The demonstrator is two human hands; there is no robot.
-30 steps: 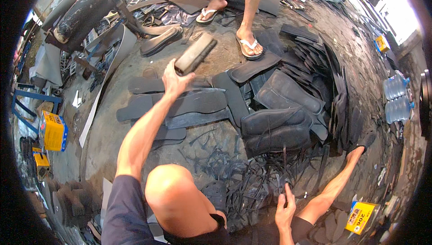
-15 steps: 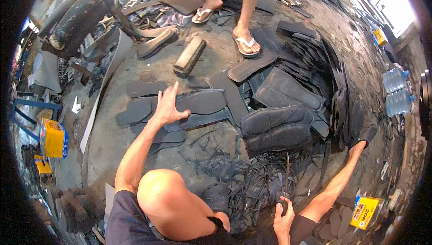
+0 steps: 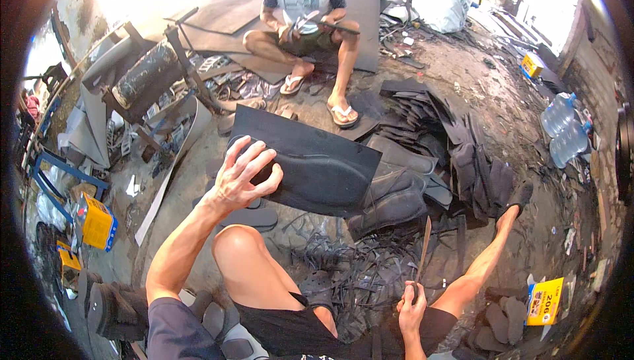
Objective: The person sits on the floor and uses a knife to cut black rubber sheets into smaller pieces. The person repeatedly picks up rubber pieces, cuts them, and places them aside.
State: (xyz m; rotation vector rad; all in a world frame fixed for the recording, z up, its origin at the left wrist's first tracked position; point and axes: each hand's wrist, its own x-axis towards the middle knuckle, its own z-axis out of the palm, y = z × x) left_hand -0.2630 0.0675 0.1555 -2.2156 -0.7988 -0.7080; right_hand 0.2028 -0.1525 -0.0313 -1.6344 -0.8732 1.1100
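Note:
My left hand (image 3: 243, 178) grips the left edge of a black rubber sheet (image 3: 330, 172), fingers bent over it and thumb below. A sole outline is moulded into the sheet, which is held up tilted above the floor. Low on the right, my right hand (image 3: 412, 307) is closed round the handle of a knife (image 3: 426, 246), its long thin blade pointing up and away from the sheet. Beyond the blade lie more moulded black sole pieces (image 3: 396, 203). Flat dark soles (image 3: 247, 219) show partly under my left forearm.
A stack of black sheets (image 3: 456, 122) rises at the right. Black offcut strips (image 3: 360, 271) litter the floor between my legs. Across from me a seated person (image 3: 304, 10) holds a dark piece. Yellow boxes (image 3: 545, 300) and clear bottles (image 3: 566, 137) stand at the sides.
My left hand, open over the sole pieces on the floor before, has closed on a black rubber sheet and lifted it. The knife remains in my right hand. The view has tilted up.

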